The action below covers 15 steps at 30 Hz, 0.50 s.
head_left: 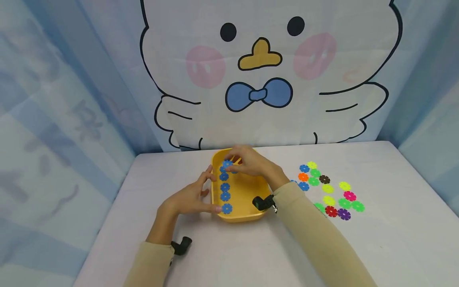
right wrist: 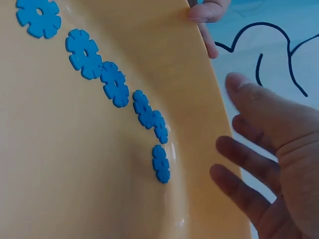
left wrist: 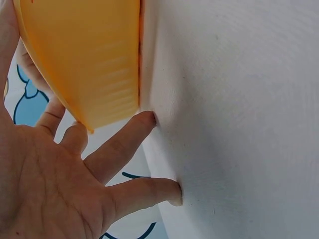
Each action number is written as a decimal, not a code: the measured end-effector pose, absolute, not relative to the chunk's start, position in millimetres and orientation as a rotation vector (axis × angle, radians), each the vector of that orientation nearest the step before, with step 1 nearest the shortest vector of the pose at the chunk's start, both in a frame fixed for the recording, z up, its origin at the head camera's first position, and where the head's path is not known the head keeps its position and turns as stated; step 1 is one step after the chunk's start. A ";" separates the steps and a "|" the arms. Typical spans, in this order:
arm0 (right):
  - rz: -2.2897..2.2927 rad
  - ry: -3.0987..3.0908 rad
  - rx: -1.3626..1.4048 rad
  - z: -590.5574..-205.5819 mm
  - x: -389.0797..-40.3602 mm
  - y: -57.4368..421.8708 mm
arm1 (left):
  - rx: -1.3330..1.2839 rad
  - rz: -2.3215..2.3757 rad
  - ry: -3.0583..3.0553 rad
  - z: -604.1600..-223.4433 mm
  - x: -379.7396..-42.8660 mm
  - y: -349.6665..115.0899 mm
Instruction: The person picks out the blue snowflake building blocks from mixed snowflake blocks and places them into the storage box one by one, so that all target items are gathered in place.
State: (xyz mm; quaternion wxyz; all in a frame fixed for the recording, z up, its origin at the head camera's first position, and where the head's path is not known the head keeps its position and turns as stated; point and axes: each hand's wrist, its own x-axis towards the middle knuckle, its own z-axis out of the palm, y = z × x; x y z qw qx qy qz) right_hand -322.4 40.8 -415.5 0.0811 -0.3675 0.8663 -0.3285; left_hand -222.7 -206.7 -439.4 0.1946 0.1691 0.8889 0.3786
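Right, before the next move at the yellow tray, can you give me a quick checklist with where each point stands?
1. Left hand at the rim of the yellow tray: ok, on its left side.
2. Pieces in the tray visibly all one colour: ok, a line of blue pieces.
3. Those pieces spaced apart: not ok, some appear to touch in the right wrist view.
4. No blue left outside: not ok, loose blue pieces lie among other colours on the table.
5. Right hand empty: cannot tell, blue shows beside its fingers in the head view, nothing between them in the right wrist view.
6. Loose pieces fully visible: not ok, the right sleeve partly hides some.
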 end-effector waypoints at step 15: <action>-0.719 2.618 -0.917 -431.0 -325.4 34.8 | 0.442 1.058 2.507 -438.8 -223.6 -206.2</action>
